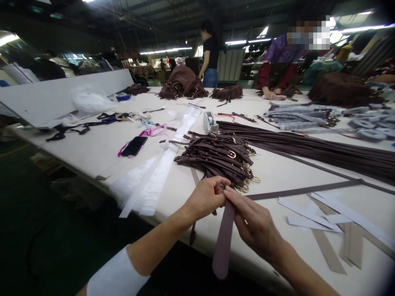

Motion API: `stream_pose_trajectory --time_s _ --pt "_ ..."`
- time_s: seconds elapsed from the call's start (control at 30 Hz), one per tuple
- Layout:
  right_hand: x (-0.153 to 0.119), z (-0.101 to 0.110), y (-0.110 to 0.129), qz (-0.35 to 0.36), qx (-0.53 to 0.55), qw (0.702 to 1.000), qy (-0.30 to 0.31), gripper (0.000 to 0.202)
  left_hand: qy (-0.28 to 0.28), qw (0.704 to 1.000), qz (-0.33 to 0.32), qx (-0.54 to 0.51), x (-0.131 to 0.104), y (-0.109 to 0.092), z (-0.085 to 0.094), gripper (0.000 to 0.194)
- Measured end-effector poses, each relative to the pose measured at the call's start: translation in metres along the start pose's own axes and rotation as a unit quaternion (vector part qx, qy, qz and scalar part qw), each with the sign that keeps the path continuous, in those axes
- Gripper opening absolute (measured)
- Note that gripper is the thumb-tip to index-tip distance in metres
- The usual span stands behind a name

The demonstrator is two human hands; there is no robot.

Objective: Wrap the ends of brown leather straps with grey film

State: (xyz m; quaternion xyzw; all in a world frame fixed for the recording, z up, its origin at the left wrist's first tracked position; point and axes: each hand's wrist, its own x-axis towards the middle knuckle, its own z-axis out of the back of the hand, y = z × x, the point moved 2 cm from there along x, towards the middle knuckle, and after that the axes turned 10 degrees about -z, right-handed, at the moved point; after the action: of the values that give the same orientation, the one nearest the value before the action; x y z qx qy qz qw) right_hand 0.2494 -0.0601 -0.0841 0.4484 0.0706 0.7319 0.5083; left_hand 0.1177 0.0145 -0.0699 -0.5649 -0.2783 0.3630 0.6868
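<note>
Over the table's front edge, my right hand (251,216) is closed on a brown leather strap (223,242), whose rounded end hangs down below the fingers. Fingertips of my left hand (210,195) are pinched at the strap's upper part, touching my right hand's fingertips. What exactly lies between those fingertips is hidden. Just beyond both hands is a pile of short brown straps (216,154) with gold buckles and clasps. One long flat strap (302,189) runs from near my right hand toward the right.
A tape dispenser (210,122) stands behind the pile. Long brown straps (308,144) stretch off to the right. White plastic wrap (166,168) and a phone (135,146) lie left; paper strips (308,216) lie right. Across the table, a person's hand (269,94) rests on brown material.
</note>
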Motion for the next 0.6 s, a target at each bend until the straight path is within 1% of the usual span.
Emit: stream_pose_trajectory --time_s 0.07,0.1,0.17,0.23,0.27,0.3,0.33,0.37,0.4,0.43,0.47,0.5,0.53,0.57,0.6 --pt "0.008 0.008 -0.008 -0.072 0.098 0.990 0.069 0.041 0.057 0.998 -0.010 0.033 0.002 -0.012 0.009 0.039" --pt "0.012 0.011 -0.012 -0.119 0.153 0.976 0.097 0.036 0.085 0.994 -0.032 0.062 0.004 -0.021 0.013 0.040" --pt "0.020 0.012 -0.019 -0.219 0.269 0.929 0.131 0.025 0.121 0.977 -0.105 0.140 0.011 -0.040 0.020 0.039" --pt "0.025 0.007 -0.024 -0.285 0.369 0.874 0.133 0.022 0.127 0.954 -0.174 0.207 0.018 -0.053 0.024 0.034" --pt "0.027 0.002 -0.027 -0.304 0.406 0.853 0.125 0.023 0.125 0.946 -0.197 0.225 0.020 -0.056 0.026 0.032" --pt "0.027 -0.003 -0.030 -0.316 0.429 0.839 0.112 0.025 0.117 0.940 -0.217 0.235 0.022 -0.055 0.027 0.030" --pt "0.026 -0.009 -0.034 -0.323 0.444 0.830 0.097 0.027 0.096 0.936 -0.240 0.240 0.022 -0.051 0.027 0.028" --pt "0.025 -0.015 -0.037 -0.329 0.454 0.824 0.082 0.028 0.051 0.929 -0.270 0.246 0.020 -0.044 0.028 0.027" --pt "0.024 -0.020 -0.041 -0.335 0.462 0.819 0.063 0.029 -0.020 0.919 -0.302 0.254 0.016 -0.036 0.029 0.023" --pt "0.023 -0.025 -0.044 -0.342 0.467 0.815 0.042 0.029 -0.111 0.902 -0.325 0.261 0.009 -0.026 0.030 0.016" --pt "0.022 -0.030 -0.047 -0.347 0.471 0.811 0.019 0.029 -0.200 0.884 -0.332 0.263 0.001 -0.015 0.029 0.010" --pt "0.021 -0.035 -0.048 -0.350 0.474 0.808 -0.001 0.030 -0.272 0.871 -0.318 0.258 -0.008 -0.004 0.027 0.011" --pt "0.021 -0.039 -0.048 -0.352 0.474 0.807 -0.018 0.031 -0.307 0.875 -0.285 0.244 -0.016 0.008 0.023 0.016" --pt "0.020 -0.043 -0.047 -0.351 0.471 0.809 -0.028 0.031 -0.305 0.895 -0.243 0.215 -0.022 0.018 0.017 0.018" --pt "0.019 -0.046 -0.045 -0.346 0.463 0.815 -0.032 0.031 -0.287 0.921 -0.200 0.171 -0.027 0.028 0.009 0.019"
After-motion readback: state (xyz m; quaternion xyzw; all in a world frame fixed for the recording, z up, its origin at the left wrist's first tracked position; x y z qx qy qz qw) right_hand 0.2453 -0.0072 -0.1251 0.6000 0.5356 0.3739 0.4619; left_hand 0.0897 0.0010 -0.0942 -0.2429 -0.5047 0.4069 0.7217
